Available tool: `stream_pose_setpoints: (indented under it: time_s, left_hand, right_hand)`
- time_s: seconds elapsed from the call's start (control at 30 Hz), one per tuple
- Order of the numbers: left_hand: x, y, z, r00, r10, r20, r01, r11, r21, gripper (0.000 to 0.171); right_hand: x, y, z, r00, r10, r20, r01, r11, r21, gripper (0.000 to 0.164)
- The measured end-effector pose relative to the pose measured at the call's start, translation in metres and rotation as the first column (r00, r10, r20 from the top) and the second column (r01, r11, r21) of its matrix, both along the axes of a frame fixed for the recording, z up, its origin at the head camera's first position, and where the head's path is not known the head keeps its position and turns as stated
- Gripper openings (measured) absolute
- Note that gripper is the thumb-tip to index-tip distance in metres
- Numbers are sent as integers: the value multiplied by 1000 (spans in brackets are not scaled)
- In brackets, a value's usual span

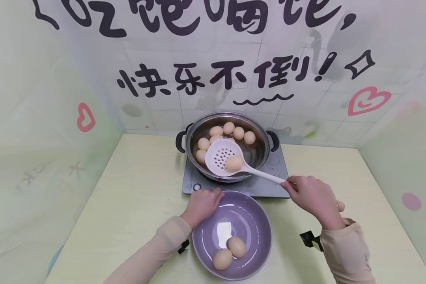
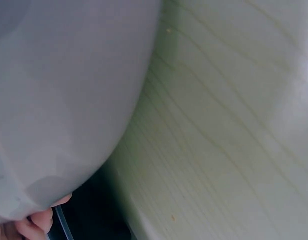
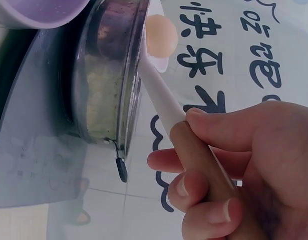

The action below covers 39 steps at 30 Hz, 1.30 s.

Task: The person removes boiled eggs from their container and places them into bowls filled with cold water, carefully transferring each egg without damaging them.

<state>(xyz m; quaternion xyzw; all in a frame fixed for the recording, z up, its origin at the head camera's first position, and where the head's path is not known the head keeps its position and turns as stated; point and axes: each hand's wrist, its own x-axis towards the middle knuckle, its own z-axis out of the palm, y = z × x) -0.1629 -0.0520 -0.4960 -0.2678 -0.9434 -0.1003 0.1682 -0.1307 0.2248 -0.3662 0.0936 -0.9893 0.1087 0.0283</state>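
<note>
My right hand (image 1: pixel 312 199) grips the wooden handle (image 3: pixel 199 160) of a white slotted spoon (image 1: pixel 221 157). One egg (image 1: pixel 234 163) lies in the spoon's bowl, over the near rim of a steel pot (image 1: pixel 259 157). Several more eggs (image 1: pixel 228 127) sit in the pot. Nearer to me stands a purple bowl (image 1: pixel 257 221) with two eggs (image 1: pixel 237 247) in it. My left hand (image 1: pixel 203 205) holds the bowl's far left rim, its curled fingers (image 2: pixel 38 222) showing under the edge in the left wrist view.
The pot rests on a flat grey induction cooker (image 1: pixel 277 173), its black handles (image 1: pixel 180 142) sticking out to the sides. Behind stands a printed wall covering (image 1: pixel 156 114) with dark lettering. Pale wood-grain tabletop (image 1: pixel 135 189) lies around the cooker and bowl.
</note>
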Motion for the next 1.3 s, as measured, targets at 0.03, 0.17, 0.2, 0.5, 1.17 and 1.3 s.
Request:
stream_pose_setpoints:
  time_s: [0.03,0.17,0.2,0.5,1.17,1.3]
  left_hand:
    - [0,0,0,1000,0,0,0,1000,0,25]
    - [0,-1,0,1000,-2,-11,2,1000,0,25]
    - [0,-1,0,1000,-3,-14,3,1000,0,25]
    - [2,-1,0,1000,0,7,0,1000,10,25]
    - [-4,1,-2,999,9,-41,-10,999,-39,16]
    - [-3,1,-1,1000,7,-24,-7,1000,-15,24]
  right_hand:
    - [1,1,1,1000,0,2,0,1000,3,28]
    - [7,5,4,1000,-6,7,5,1000,19,29]
    - [9,6,5,1000,-10,9,10,1000,17,29]
    - [25,15,11,999,-35,30,35,999,2,27]
    - [91,42,7,992,-119,47,120,992,-38,15]
    - [98,47,1,984,-140,106,145,989,-43,19]
